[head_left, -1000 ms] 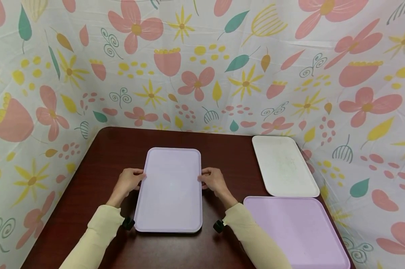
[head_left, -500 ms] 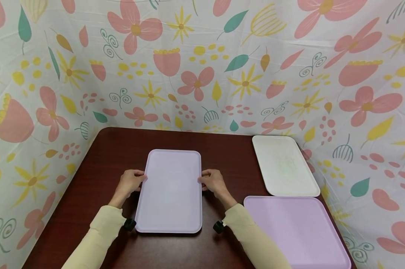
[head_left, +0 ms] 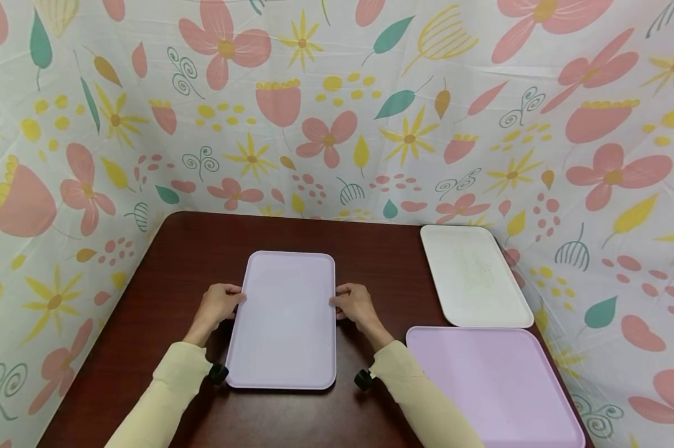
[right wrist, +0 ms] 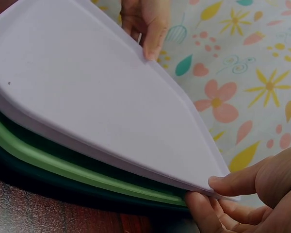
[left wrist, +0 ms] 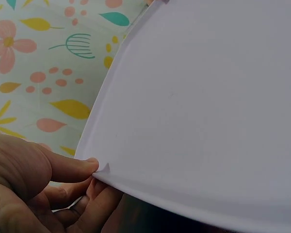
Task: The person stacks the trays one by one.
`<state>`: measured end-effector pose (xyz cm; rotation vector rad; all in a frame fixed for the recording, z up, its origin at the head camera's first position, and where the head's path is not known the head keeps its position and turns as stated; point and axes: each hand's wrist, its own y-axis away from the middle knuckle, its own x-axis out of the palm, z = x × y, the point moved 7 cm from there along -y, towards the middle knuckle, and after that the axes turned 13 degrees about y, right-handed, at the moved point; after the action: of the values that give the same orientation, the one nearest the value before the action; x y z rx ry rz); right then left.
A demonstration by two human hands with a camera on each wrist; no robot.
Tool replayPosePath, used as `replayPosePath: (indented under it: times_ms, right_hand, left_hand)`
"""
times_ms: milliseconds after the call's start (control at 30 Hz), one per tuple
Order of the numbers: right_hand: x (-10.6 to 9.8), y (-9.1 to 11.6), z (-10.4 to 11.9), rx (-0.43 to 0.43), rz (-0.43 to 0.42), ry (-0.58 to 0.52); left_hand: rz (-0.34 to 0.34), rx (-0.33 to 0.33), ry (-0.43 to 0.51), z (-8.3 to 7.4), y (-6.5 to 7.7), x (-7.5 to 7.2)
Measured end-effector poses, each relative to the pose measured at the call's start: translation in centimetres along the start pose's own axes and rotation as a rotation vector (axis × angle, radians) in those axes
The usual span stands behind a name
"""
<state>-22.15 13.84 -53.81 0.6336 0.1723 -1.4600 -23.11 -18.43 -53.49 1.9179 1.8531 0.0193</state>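
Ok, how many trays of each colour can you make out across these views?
Purple: 2 (held tray, front right tray)
White: 1 (back right tray)
Green: 1 (lower tray, under the held one)
Total: 4; the dark layer below green is unclear

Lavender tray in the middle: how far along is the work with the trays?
Looks done: the white tray and pinkish-purple tray lie at the right of the table, neither held. In hand: the lavender tray, pinched at its sides by the left hand and right hand, over a green tray. Probably left: placing it and letting go, since both hands grip it; where it ends up can't be told.
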Motion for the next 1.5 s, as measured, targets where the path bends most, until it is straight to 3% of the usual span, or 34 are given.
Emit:
replayPosePath:
  times_ms: [633,1200,1500]
  right_hand:
    - [0.3,-0.1,-0.2,-0.001,-0.021,0.045]
    - [0.2,0.0,0.9,-0.073,-0.098,0.241]
    - [0.3,0.1,0.8,-0.063,-0.092,0.256]
  left_hand:
    - [-0.045,0.042,-0.028,-0.1,0.2,0.1]
    - [-0.093,0.039,-0.183,-0.3,-0.1,-0.1]
    - [-0.118,0.058,-0.216,-0.1,-0.2,-0.2]
